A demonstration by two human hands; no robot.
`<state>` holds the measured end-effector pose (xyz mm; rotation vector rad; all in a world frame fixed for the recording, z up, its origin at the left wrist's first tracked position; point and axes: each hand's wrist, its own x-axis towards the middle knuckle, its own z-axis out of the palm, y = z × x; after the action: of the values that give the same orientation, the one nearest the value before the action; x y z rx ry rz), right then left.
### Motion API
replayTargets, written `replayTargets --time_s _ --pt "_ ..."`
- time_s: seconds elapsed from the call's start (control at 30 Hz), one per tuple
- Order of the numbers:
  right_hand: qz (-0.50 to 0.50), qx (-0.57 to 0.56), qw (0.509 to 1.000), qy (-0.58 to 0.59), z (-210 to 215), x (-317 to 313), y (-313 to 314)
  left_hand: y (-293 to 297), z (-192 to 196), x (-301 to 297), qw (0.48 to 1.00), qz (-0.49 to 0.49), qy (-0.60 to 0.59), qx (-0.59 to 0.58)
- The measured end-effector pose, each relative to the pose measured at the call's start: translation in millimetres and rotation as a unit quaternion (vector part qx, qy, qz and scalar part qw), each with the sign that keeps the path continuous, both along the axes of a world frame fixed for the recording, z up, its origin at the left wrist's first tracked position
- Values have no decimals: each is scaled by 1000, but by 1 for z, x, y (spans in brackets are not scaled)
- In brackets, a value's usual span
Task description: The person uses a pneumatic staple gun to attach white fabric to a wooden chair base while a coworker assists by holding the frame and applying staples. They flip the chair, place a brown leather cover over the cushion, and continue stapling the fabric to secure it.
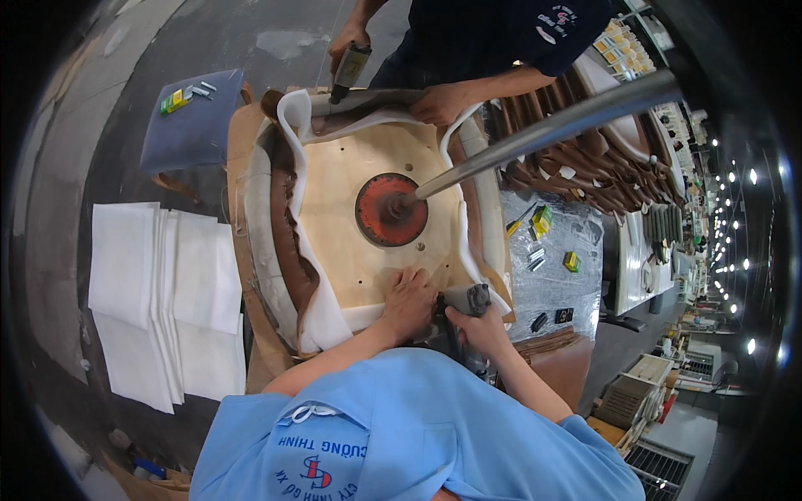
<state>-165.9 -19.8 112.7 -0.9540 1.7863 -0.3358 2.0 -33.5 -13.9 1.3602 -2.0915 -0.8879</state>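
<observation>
A pale wooden panel [330,192] lies in front of me, with white padding [313,250] and brown leather [288,204] along its edges. My left hand [409,307] rests on the panel's near edge, fingers stretched forward over the wood; what lies beneath the palm is hidden. Just to its right, my right hand [480,327] is closed round a staple gun [465,299] at the near right edge. A round red clamp plate [393,210] presses on the panel's middle, at the end of a metal pole [543,132] slanting in from the upper right.
Across the panel, a co-worker's hand [347,40] holds another staple gun [351,67]; their other hand [443,102] touches the far edge. White sheets [125,259] are stacked at left, near a blue cushion [188,134]. Small boxes [541,221] and staple strips [535,259] lie right.
</observation>
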Motion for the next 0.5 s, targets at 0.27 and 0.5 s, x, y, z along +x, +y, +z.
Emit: replayTargets --time_s 0.27,0.5 --pt "-33 -45 998 -13 -4 -1 52 -20 46 57 967 51 157 195" --pt "29 -159 986 -35 -17 -10 63 47 74 124 984 -82 -127 93"
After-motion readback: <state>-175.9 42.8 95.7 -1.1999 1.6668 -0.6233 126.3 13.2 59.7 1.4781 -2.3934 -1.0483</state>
